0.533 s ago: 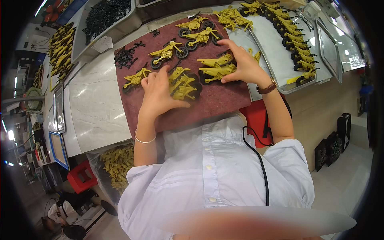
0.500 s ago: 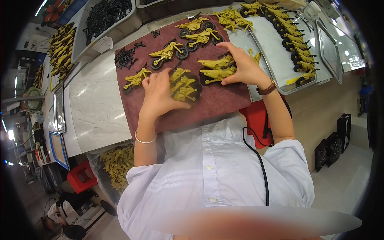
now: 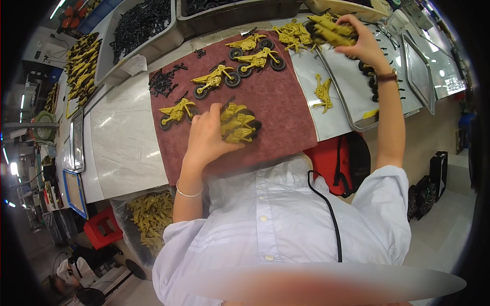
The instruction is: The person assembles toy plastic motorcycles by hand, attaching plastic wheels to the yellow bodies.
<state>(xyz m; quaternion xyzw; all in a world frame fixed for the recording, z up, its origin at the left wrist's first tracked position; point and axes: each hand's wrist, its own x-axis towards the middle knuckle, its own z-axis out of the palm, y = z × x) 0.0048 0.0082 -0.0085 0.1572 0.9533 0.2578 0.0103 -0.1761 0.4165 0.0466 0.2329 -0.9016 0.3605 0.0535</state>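
My left hand [image 3: 208,136] is closed around a few yellow toy motorcycles [image 3: 238,122] with black wheels, low over the maroon mat [image 3: 286,122]. At the far right, my right hand [image 3: 363,47] grips another bunch of yellow toy motorcycles [image 3: 331,31] over the far end of the metal tray [image 3: 341,97]; its palm side is partly hidden. Several finished-looking motorcycles, one of them a yellow toy motorcycle [image 3: 212,80], lie on the mat beyond my left hand. Small black parts [image 3: 162,82] are heaped at the mat's left edge.
A grey bin [image 3: 109,61] of black parts stands at the back left, another dark bin [image 3: 229,20] behind the mat. Yellow body pieces [image 3: 292,34] and a single yellow piece [image 3: 322,93] lie between mat and tray. A bag [image 3: 150,214] of yellow parts hangs below the table edge.
My right hand has carried its toy motorcycles from the mat up and right to the far end of the tray. The left hand has shifted slightly, still holding its bunch.
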